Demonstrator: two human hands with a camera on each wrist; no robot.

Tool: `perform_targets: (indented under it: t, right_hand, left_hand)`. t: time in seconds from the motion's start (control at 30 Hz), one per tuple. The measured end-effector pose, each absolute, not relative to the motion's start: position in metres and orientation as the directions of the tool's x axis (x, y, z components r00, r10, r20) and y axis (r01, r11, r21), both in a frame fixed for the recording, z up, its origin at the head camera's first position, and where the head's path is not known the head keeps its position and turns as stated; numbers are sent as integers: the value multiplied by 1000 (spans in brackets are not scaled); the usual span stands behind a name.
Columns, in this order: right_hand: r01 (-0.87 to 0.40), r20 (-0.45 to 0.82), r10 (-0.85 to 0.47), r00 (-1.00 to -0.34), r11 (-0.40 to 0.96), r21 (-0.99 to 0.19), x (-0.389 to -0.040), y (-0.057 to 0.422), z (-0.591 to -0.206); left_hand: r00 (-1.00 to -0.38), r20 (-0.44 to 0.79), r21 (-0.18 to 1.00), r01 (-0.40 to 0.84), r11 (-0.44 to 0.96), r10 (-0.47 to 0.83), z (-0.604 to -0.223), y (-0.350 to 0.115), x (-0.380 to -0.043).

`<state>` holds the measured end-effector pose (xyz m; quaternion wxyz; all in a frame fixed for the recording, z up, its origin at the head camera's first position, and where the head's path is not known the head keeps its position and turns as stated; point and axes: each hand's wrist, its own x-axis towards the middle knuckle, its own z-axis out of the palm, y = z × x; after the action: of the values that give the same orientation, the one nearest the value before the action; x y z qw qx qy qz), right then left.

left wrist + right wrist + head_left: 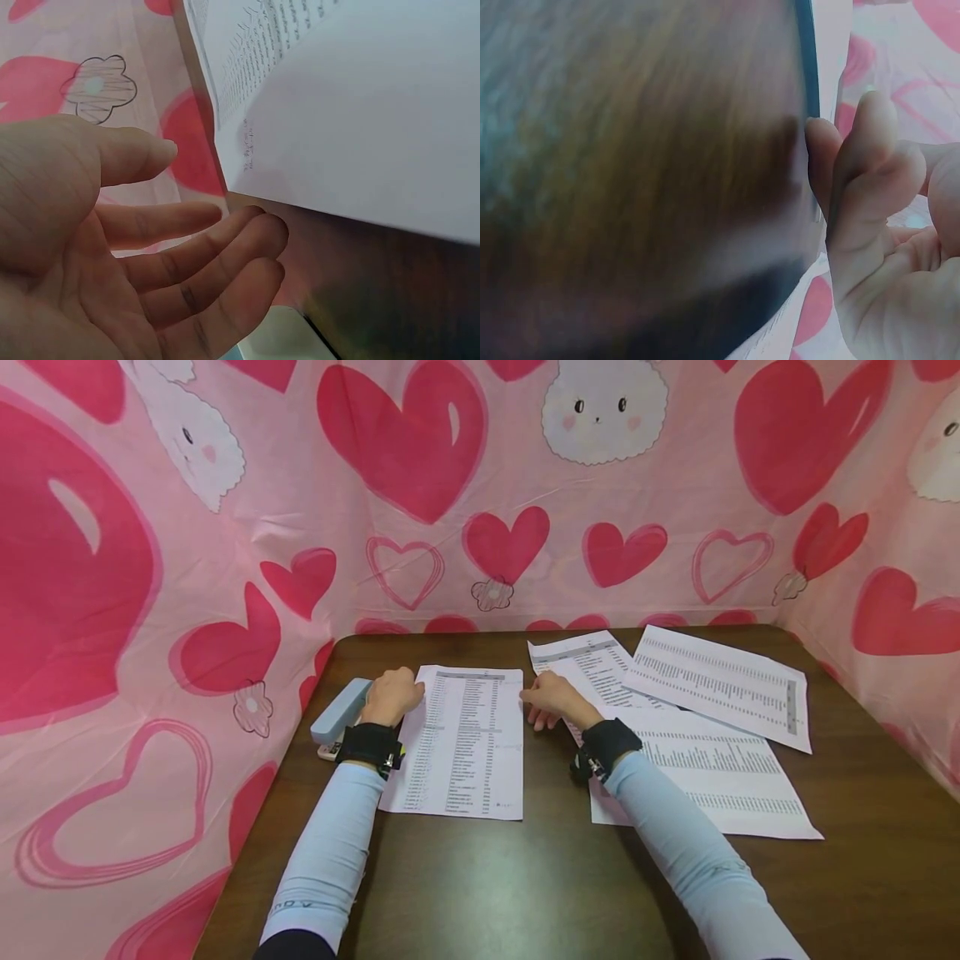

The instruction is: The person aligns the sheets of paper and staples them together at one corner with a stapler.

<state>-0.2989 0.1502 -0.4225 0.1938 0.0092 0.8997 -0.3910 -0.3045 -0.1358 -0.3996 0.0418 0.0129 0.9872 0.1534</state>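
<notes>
A printed sheet of paper point(465, 743) lies flat on the brown table point(480, 893), between the two hands. My left hand point(393, 695) is at its upper left edge. In the left wrist view, the left fingers point(172, 277) are loosely bent and spread, with the thumb apart and nothing held; the sheet's corner is just beyond them. My right hand point(557, 700) is at the sheet's upper right edge, its fingertips touching or very near it. The right wrist view shows those fingers point(870, 172) bent, with no paper visibly pinched between them.
A light-blue long object point(341, 710) lies left of the left hand, with a small whitish item point(328, 752) beside it. At right several printed sheets overlap, among them a slanted upper sheet point(720, 681) and a nearer sheet point(720, 777). Pink heart-patterned cloth point(525, 485) surrounds the table.
</notes>
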Motion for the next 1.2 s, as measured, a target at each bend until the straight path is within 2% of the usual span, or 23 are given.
perform_targets:
  t: [0.87, 1.2]
  right_hand:
    - [212, -401, -174, -899, 629, -748, -305, 146, -430]
    - [219, -416, -174, -893, 641, -736, -304, 146, -428]
  left_hand:
    - [-988, -156, 294, -46, 955, 0, -404, -136, -307]
    - [-992, -125, 295, -15, 955, 23, -406, -140, -310]
